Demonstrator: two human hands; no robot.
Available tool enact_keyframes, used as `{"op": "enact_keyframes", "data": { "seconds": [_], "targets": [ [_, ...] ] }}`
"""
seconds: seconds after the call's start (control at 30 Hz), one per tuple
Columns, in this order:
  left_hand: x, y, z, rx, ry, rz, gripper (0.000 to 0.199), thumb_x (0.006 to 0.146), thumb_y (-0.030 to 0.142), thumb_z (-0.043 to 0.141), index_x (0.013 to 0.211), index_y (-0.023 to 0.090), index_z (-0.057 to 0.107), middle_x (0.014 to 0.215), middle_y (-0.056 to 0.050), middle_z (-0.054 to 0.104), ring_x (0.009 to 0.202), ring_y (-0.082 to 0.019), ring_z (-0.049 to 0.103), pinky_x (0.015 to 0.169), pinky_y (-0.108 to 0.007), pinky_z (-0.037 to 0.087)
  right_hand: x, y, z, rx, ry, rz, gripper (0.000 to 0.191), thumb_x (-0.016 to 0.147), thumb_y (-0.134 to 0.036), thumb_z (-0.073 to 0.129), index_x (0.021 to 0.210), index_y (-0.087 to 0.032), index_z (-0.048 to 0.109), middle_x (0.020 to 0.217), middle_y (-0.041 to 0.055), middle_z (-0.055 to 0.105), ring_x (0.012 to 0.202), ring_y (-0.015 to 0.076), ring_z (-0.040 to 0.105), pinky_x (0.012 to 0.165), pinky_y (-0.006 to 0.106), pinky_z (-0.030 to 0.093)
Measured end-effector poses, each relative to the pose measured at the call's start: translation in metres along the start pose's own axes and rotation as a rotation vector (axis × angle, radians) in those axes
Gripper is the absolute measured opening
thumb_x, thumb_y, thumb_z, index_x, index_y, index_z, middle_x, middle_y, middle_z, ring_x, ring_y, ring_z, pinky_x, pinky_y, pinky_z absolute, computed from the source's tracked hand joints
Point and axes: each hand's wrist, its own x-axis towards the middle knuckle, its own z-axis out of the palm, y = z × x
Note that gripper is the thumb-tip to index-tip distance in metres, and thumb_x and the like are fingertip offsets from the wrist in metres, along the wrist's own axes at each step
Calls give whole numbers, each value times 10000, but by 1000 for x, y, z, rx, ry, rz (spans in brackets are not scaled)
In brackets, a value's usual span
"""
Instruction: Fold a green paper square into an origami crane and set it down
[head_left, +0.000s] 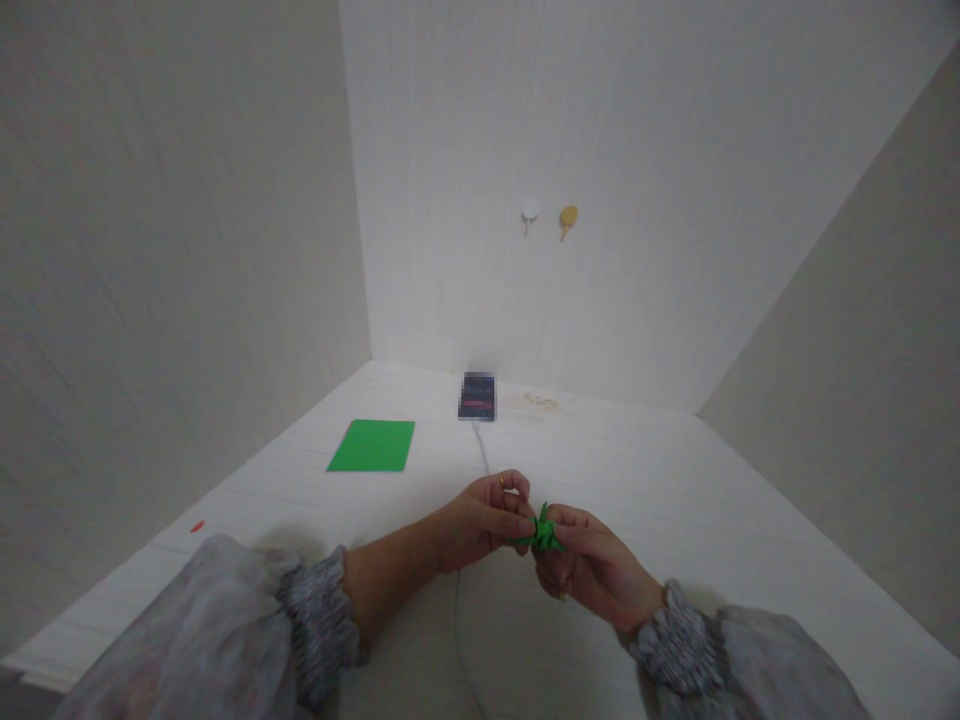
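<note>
Between my two hands is a small piece of folded green paper (545,532) with several pointed parts sticking out. My left hand (487,518) pinches its left side between thumb and fingers. From the right, my right hand (592,560) grips the other side, fingers curled beneath. The paper is held above the white tabletop, and my fingertips hide part of its shape. A flat green paper square (373,446) lies on the table, beyond my left forearm.
A dark phone-like device (478,397), blurred out, stands near the back wall. Its white cable (458,620) runs beneath my hands. A small red scrap (197,526) lies at the left. White (530,213) and gold hooks (568,217) are on the back wall; panels rise on both sides.
</note>
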Motion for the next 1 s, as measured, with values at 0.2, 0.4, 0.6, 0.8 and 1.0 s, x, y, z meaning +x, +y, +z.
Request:
{"op": "enact_keyframes", "data": {
  "seconds": [0.2, 0.4, 0.6, 0.8, 1.0],
  "targets": [
    [1, -1, 1, -40, -25, 28, 352, 575, 94, 714, 793, 141, 442, 598, 20, 588, 465, -78, 545, 444, -160, 396, -1, 3, -5, 43, -26, 11, 221, 712, -305, 634, 643, -120, 535, 447, -18, 543, 358, 74, 470, 356, 172, 338],
    [2, -4, -2, -71, -27, 65, 344, 577, 135, 733, 754, 134, 438, 596, 17, 582, 471, -81, 560, 439, -149, 403, 0, 3, -7, 78, -49, 35, 247, 697, -330, 652, 638, -135, 513, 425, -30, 532, 315, 64, 432, 324, 166, 320],
    [1, 1, -3, -82, 25, 82, 319, 573, 130, 734, 706, 132, 444, 548, 46, 532, 438, -66, 539, 424, -144, 416, 0, 1, -8, 74, -49, 30, 263, 746, -367, 586, 633, -140, 511, 448, -13, 536, 347, 76, 442, 354, 185, 318],
    [1, 2, -1, -86, 60, 63, 317, 577, 135, 732, 704, 134, 441, 539, 56, 504, 441, -59, 537, 434, -138, 428, 1, 1, -11, 114, -85, -15, 252, 702, -323, 641, 588, -155, 493, 396, -43, 491, 329, 63, 386, 346, 178, 274],
    [2, 1, -2, -88, 92, 60, 314, 576, 123, 728, 704, 134, 441, 553, 58, 501, 440, -56, 536, 441, -144, 439, 0, 2, -13, 101, -60, -17, 226, 730, -333, 609, 623, -153, 527, 422, -30, 525, 340, 74, 431, 355, 184, 297]
  ]
}}
